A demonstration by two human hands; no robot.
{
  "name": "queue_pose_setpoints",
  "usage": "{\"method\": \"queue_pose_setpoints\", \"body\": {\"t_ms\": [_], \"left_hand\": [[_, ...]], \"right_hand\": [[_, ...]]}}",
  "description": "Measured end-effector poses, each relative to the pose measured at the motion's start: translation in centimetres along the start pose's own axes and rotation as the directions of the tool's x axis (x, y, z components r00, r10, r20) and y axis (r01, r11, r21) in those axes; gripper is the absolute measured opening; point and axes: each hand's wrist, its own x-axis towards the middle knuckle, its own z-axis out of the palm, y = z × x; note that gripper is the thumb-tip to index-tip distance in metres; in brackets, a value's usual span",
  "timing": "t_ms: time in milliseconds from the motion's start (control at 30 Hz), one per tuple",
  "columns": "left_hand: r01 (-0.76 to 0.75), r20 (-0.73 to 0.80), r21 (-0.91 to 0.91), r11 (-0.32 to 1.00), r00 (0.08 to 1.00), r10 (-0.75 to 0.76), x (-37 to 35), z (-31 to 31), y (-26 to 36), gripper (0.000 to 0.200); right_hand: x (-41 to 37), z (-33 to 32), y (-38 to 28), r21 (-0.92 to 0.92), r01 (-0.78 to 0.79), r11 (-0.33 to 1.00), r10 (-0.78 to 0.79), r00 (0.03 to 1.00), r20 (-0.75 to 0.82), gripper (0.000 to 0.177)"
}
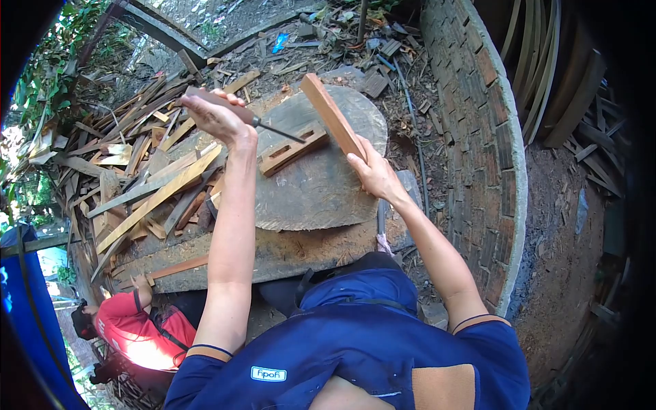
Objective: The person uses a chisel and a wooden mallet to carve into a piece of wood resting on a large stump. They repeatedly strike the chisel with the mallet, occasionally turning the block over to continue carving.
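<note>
My left hand [222,123] is wrapped round the thick brown handle of a chisel [277,131], its metal shaft slanting down to the right. The chisel's tip overlaps a short slotted wood piece [283,158] lying on a big round wood block [314,195]. Two slots show in that piece, and the tip is by the right-hand one. In my right hand [376,174] is a reddish squared wood bar [331,113], gripped at its near end, with the far end pointing up and left over the block.
Wood offcuts [157,188] lie heaped left of the block. A curved brick wall [471,150] runs along the right. At lower left a person in a red shirt [140,331] has a hand at a thin wood strip [179,266]. A pipe [410,102] lies between block and wall.
</note>
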Motion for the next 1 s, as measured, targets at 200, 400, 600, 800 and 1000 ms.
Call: {"method": "queue_pose_setpoints", "body": {"t_ms": [200, 400, 600, 800, 1000], "left_hand": [[-0.074, 0.130, 0.044, 0.996, 0.989, 0.068, -0.5, 1.5, -1.1, 0.048], [-0.119, 0.197, 0.052, 0.992, 0.975, 0.107, -1.0, 1.9, -1.5, 0.047], [-0.264, 0.253, 0.030, 0.964, 0.935, 0.249, -1.4, 1.8, -3.8, 0.038], [-0.364, 0.296, 0.248, 0.898, 0.911, 0.288, -0.6, 2.4, -4.4, 0.049], [-0.540, 0.381, 0.373, 0.755, 0.831, 0.406, -2.3, 3.3, -4.7, 0.048]], "right_hand": [[-0.1, 0.0, -0.6, -0.130, 0.042, 0.991, -0.039, 0.999, 0.028, 0.059], [0.1, -0.2, -0.6, -0.054, 0.003, 0.999, 0.002, 0.997, 0.082, 0.058], [-0.1, -0.2, -0.8, -0.059, -0.008, 0.998, 0.013, 0.997, 0.083, 0.058], [0.3, -0.5, -0.6, -0.075, 0.034, 0.997, -0.028, 0.997, 0.072, 0.058], [-0.4, -5.0, -9.8, 0.121, 0.222, 0.967, -0.230, 0.972, 0.052, 0.061]]}}
